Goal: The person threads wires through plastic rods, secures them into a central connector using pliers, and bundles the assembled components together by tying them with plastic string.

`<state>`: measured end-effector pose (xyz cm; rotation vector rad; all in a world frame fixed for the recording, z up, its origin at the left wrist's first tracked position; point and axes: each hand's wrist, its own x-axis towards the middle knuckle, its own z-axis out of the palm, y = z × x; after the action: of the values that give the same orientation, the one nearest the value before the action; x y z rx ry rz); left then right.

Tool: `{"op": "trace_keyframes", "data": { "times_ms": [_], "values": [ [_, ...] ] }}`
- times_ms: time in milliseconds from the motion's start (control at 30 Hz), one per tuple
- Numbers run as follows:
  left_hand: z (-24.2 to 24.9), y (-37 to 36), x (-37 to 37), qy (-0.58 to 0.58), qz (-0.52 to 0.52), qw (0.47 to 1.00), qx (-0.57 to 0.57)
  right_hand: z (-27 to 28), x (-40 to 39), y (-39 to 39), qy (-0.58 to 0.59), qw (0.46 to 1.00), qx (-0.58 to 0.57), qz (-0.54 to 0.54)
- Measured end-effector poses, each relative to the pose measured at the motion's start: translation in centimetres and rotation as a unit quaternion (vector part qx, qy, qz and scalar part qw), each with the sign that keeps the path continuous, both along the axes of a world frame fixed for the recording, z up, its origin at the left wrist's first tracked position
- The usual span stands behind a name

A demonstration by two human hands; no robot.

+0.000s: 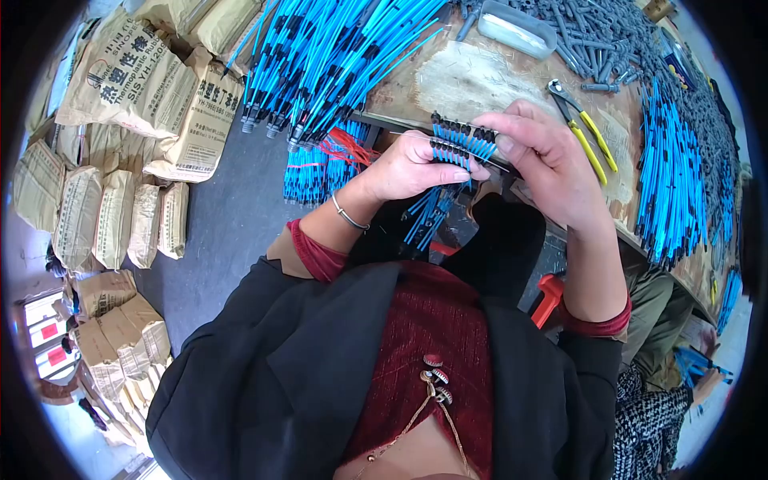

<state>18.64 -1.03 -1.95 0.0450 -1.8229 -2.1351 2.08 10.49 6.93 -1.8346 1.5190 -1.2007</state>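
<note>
In front of my lap, my left hand (420, 166) is closed round a bundle of thin blue tubes (478, 147) whose black ends line up in two rows. The thumb lies along the lower row, and blue lengths hang down below the fingers. My right hand (554, 164) pinches the right end of the upper row between thumb and forefinger. Just beyond that hand, pliers with yellow handles (593, 136) lie on the worktable (468, 76).
Grey plastic pieces (596, 36) are heaped at the back, beside a clear plastic box (518, 32). Blue tubes with black fittings (320, 60) hang over the table's left edge; more (668, 176) lie right. Paper sacks (132, 76) stand left. Another person's patterned sleeve (652, 420) shows lower right.
</note>
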Motion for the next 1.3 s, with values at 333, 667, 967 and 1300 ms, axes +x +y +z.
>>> {"op": "trace_keyframes", "data": {
  "times_ms": [333,667,967,1300],
  "values": [
    [0.7,0.5,-0.2,0.012,0.034,0.999,-0.011,0.6,1.5,0.6,0.085,0.992,-0.072,-0.056],
    [1.4,0.7,-0.3,-0.016,0.038,0.994,-0.101,0.4,1.8,0.1,0.179,0.967,-0.157,-0.085],
    [0.3,1.6,-1.3,0.015,0.065,0.997,-0.028,0.5,-0.1,2.8,0.193,0.945,-0.141,-0.222],
    [4.7,1.0,-3.4,-0.042,0.100,0.992,-0.059,0.4,-1.8,4.5,-0.015,0.948,-0.125,-0.291]
  ]
}}
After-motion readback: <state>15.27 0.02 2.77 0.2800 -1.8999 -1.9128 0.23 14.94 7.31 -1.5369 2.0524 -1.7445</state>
